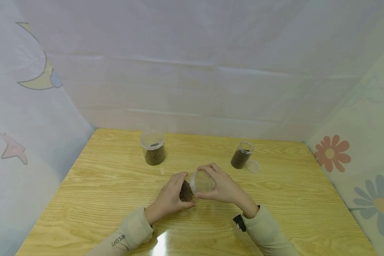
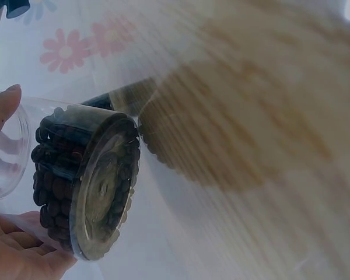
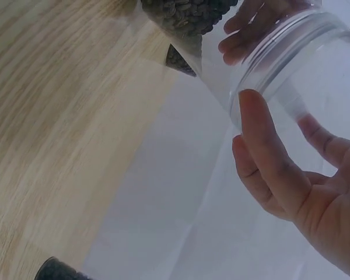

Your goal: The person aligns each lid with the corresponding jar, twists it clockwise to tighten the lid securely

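A clear jar (image 1: 186, 192) part-filled with dark brown beans is tipped on its side between both hands. My left hand (image 1: 171, 195) grips its body, the base facing left; in the left wrist view the beans (image 2: 58, 181) lie packed near the base. My right hand (image 1: 222, 186) holds the clear round lid (image 1: 201, 182) at the jar's mouth, thumb and fingers spread around its edge. The ridged rim (image 3: 274, 49) shows in the right wrist view. Whether the lid is still threaded on, I cannot tell.
A lidded jar (image 1: 155, 155) with brown contents stands at the back left of the wooden table (image 1: 99, 177). At the back right is a narrower open jar (image 1: 240, 158) of dark contents, a loose lid (image 1: 253, 166) beside it. Printed cloth (image 1: 192, 89) hangs around the table.
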Demonstrator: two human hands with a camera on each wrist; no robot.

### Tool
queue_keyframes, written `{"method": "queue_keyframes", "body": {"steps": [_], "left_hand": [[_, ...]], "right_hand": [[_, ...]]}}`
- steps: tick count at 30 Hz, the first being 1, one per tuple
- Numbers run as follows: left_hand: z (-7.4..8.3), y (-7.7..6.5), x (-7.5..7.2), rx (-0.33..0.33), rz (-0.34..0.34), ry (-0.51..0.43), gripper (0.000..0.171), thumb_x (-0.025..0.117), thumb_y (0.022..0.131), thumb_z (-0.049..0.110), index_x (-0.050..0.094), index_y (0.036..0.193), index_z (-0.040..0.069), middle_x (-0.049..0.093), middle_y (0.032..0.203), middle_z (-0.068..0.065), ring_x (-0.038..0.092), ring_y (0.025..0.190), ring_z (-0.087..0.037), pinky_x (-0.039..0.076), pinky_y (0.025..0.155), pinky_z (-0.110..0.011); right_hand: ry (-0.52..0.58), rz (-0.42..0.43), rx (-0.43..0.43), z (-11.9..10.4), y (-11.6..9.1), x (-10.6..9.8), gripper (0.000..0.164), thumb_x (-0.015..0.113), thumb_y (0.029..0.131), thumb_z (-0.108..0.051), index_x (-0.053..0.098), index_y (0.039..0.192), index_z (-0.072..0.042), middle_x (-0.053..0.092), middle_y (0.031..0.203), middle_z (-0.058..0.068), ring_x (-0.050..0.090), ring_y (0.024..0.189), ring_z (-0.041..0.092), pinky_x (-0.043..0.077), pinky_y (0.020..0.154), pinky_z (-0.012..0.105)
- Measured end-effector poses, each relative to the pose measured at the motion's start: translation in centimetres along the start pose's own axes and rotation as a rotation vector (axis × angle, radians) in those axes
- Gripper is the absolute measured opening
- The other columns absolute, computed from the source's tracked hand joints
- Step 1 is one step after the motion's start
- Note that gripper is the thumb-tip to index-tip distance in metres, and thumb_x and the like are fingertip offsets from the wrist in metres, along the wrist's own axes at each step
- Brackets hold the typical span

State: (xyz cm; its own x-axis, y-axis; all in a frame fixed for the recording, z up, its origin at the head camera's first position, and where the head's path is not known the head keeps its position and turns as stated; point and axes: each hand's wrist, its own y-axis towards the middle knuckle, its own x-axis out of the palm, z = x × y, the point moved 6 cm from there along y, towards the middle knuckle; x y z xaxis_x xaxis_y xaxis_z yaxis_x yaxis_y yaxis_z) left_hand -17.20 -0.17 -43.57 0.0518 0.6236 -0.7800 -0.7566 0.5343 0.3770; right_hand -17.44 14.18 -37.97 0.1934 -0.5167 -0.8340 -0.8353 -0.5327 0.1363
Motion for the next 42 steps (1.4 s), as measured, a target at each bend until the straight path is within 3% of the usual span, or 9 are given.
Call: {"method": "queue_keyframes", "body": {"steps": [9, 20, 24, 30, 42], "left_hand": [[0.1, 0.0, 0.0, 0.005, -0.003, 0.013, 0.092, 0.086, 0.058, 0.034, 0.039, 0.126, -0.006, 0.048, 0.124, -0.019, 0.046, 0.115, -0.032, 0.042, 0.094, -0.041], [0.1, 0.0, 0.0, 0.007, -0.003, 0.011, 0.092, 0.086, 0.058, 0.035, 0.039, 0.126, -0.006, 0.047, 0.125, -0.019, 0.046, 0.115, -0.032, 0.042, 0.094, -0.041], [0.1, 0.0, -0.1, 0.003, -0.008, 0.006, 0.092, 0.086, 0.058, 0.034, 0.039, 0.127, -0.006, 0.047, 0.125, -0.019, 0.046, 0.115, -0.032, 0.042, 0.094, -0.041], [0.0, 0.0, 0.0, -0.002, -0.024, 0.006, 0.093, 0.085, 0.06, 0.036, 0.038, 0.128, -0.006, 0.046, 0.126, -0.019, 0.045, 0.116, -0.032, 0.042, 0.093, -0.042], [0.0, 0.0, -0.2, 0.01, -0.023, -0.003, 0.092, 0.085, 0.06, 0.036, 0.038, 0.127, -0.007, 0.046, 0.126, -0.019, 0.044, 0.116, -0.033, 0.041, 0.095, -0.042]], "right_hand": [[-0.001, 0.035, 0.078, -0.2, -0.1, 0.0, 0.07, 0.071, 0.074, -0.045, 0.047, 0.127, -0.008, 0.05, 0.113, 0.012, 0.054, 0.096, 0.029, 0.049, 0.075, 0.047], [-0.057, 0.026, 0.047, -0.4, -0.3, -0.1, 0.072, 0.069, 0.075, -0.049, 0.045, 0.131, -0.01, 0.05, 0.116, 0.01, 0.055, 0.097, 0.028, 0.05, 0.075, 0.044], [-0.063, -0.005, -0.01, -0.5, -0.4, 0.0, 0.073, 0.068, 0.076, -0.049, 0.043, 0.133, -0.011, 0.048, 0.121, 0.01, 0.053, 0.101, 0.027, 0.049, 0.077, 0.039], [-0.055, -0.045, -0.114, -0.7, -0.6, 0.0, 0.074, 0.072, 0.075, -0.043, 0.041, 0.136, -0.015, 0.04, 0.133, 0.012, 0.042, 0.118, 0.031, 0.043, 0.089, 0.048], [-0.114, -0.047, -0.344, -1.2, -1.0, -0.1, 0.083, 0.082, 0.065, -0.024, 0.041, 0.137, -0.016, 0.03, 0.144, 0.012, 0.033, 0.127, 0.03, 0.041, 0.094, 0.047]]}}
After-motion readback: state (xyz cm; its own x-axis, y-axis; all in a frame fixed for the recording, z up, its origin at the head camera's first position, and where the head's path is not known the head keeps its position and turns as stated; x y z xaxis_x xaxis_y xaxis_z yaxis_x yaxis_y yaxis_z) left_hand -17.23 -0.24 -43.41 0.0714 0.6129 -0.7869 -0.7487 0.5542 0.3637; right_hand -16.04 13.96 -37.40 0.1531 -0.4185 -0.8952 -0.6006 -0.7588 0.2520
